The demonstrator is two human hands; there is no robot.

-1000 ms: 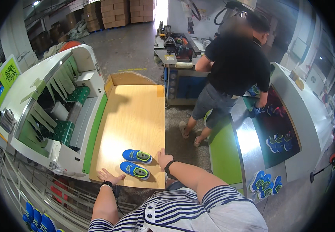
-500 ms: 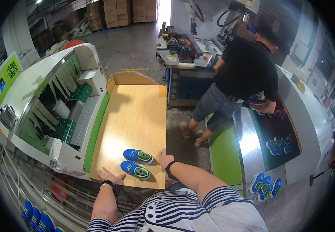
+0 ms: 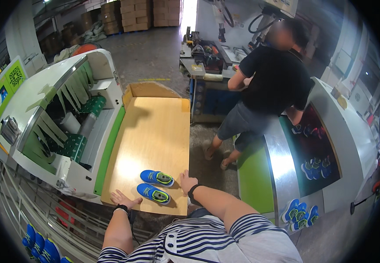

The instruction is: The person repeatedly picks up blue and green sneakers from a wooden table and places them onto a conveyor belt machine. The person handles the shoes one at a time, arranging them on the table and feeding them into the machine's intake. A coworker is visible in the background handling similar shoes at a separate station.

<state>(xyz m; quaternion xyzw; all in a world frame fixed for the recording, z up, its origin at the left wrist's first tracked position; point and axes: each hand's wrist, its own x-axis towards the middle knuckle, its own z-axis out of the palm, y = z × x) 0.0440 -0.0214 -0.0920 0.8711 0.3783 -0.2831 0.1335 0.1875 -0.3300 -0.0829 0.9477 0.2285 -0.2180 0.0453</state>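
Two small blue shoes with green insides lie side by side near the front edge of a wooden table point(image 3: 155, 127): the far shoe point(image 3: 156, 177) and the near shoe point(image 3: 153, 193). My left hand point(image 3: 124, 199) rests flat on the table's front edge, just left of the near shoe, fingers apart. My right hand point(image 3: 187, 181), with a black wristband, rests on the table just right of the shoes, holding nothing.
A white and green machine point(image 3: 63, 118) with hanging green strips stands left of the table. A person in a black shirt point(image 3: 274, 83) works at a conveyor point(image 3: 312, 149) carrying blue shoes on the right. More blue shoes point(image 3: 299, 212) sit at its end. Cartons are stacked far back.
My hands and the two shoes have stayed put. The person in black has leaned further over the conveyor on the right.
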